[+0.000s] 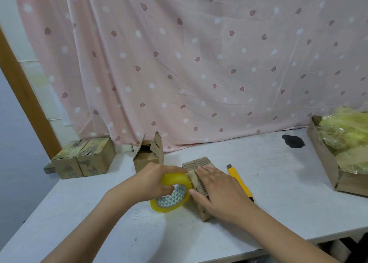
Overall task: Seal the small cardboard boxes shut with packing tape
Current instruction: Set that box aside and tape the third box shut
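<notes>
A small cardboard box (199, 164) lies on the white table (268, 199) in front of me. My right hand (221, 191) rests flat on its top, fingers spread. My left hand (151, 181) grips a yellow roll of packing tape (173, 193), held against the box's left side. A strip of tape runs from the roll onto the box top by my fingertips. Behind my left hand stands another small box (148, 155) with its flaps open. At the far left sit two closed boxes (83, 159) side by side, with tape on their tops.
A yellow utility knife (240, 181) lies just right of the box. A large cardboard tray (326, 161) of crumpled yellowish plastic film stands at the right edge. A dark patch (293, 141) marks the table near the pink patterned curtain (179, 63) behind.
</notes>
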Tool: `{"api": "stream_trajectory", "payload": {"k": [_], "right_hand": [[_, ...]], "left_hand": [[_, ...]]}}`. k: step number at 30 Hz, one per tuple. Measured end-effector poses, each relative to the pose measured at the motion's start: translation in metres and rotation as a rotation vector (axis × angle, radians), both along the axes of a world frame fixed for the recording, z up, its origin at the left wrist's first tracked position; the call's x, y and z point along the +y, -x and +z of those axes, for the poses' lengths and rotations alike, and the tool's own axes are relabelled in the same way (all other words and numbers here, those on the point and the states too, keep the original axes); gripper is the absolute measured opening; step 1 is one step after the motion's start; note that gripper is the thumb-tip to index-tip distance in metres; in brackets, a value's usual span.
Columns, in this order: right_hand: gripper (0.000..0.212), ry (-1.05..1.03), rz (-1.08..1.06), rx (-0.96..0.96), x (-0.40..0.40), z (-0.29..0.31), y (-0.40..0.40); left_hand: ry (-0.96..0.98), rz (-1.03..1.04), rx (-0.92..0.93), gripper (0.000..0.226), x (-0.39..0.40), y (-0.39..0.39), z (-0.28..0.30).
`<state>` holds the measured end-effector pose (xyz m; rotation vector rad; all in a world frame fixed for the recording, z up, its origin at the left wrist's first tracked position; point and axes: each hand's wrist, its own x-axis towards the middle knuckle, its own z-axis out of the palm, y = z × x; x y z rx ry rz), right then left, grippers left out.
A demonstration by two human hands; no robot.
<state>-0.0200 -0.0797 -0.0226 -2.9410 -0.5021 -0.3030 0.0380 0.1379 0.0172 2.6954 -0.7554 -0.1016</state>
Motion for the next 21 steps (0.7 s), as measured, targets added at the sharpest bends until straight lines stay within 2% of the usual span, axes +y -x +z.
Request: {"api": "stream_trajectory", "payload": {"k": [5,10,15,18,21], "right_hand": [[0.095,0.001,-0.007,0.016,0.001,0.001,0.000],[0.075,0.009,-0.025,0.022,0.002,-0.001,-0.002],[0.072,-0.027,-0.032,0.038,0.001,-0.003,-0.002],[0.070,-0.122,-0.042,0.051,0.003,0.001,0.000],[0.052,-0.368,-0.101,0.078,0.005,0.008,-0.001]], "left_hand": [[-0.049,0.012,0.037,0.064,-0.001,-0.002,0.004],[-0.160,-0.014,0.065,0.075,0.006,0.001,0.001],[-0.195,-0.015,0.064,0.074,0.004,-0.002,0.001],[-0.203,-0.022,0.060,0.069,0.001,-0.003,0.002],[-0.202,-0.023,0.050,0.068,-0.001,-0.004,0.000]]}}
